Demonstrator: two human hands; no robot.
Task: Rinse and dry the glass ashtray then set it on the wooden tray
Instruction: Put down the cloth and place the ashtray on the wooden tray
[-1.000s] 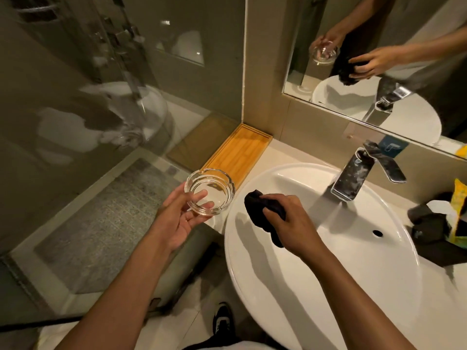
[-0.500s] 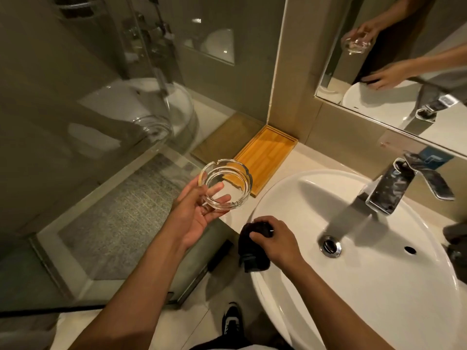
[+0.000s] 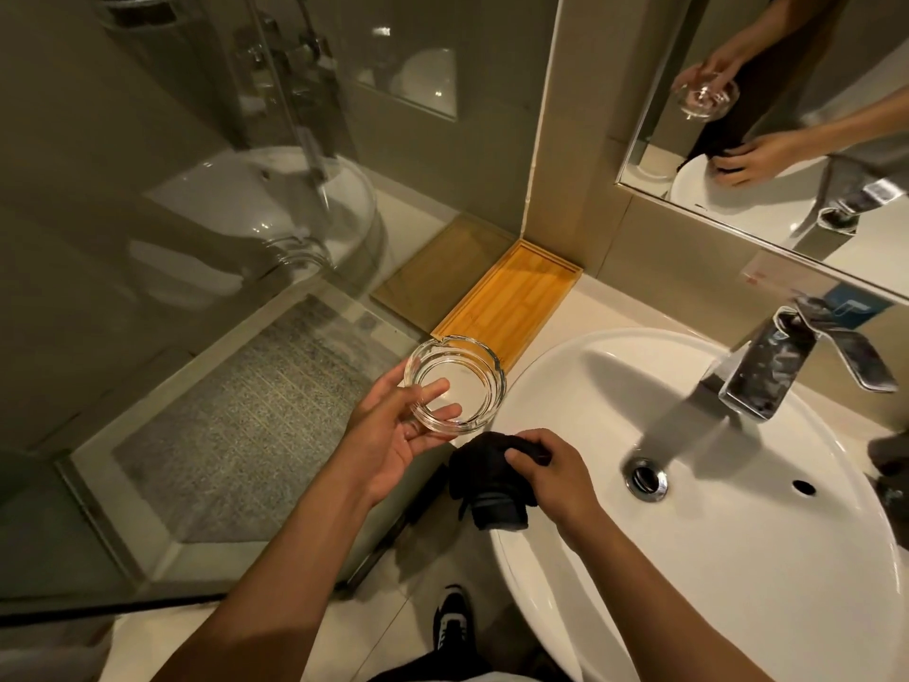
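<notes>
My left hand (image 3: 388,430) holds the round clear glass ashtray (image 3: 455,383) by its near rim, tilted slightly, just in front of the near end of the wooden tray (image 3: 521,292). The tray lies on the counter in the corner by the wall, with nothing on it. My right hand (image 3: 556,470) grips a black cloth (image 3: 484,484) draped over the left rim of the white sink (image 3: 738,558).
A chrome tap (image 3: 767,371) stands at the sink's back right, with the drain (image 3: 645,477) below it. A glass shower partition (image 3: 196,238) runs along the left. A mirror (image 3: 787,115) hangs above the counter. Dark items (image 3: 890,455) sit at the right edge.
My right hand has carried the cloth from over the basin to the sink's left rim. The ashtray has tipped a little and now sits close to the tray's near end.
</notes>
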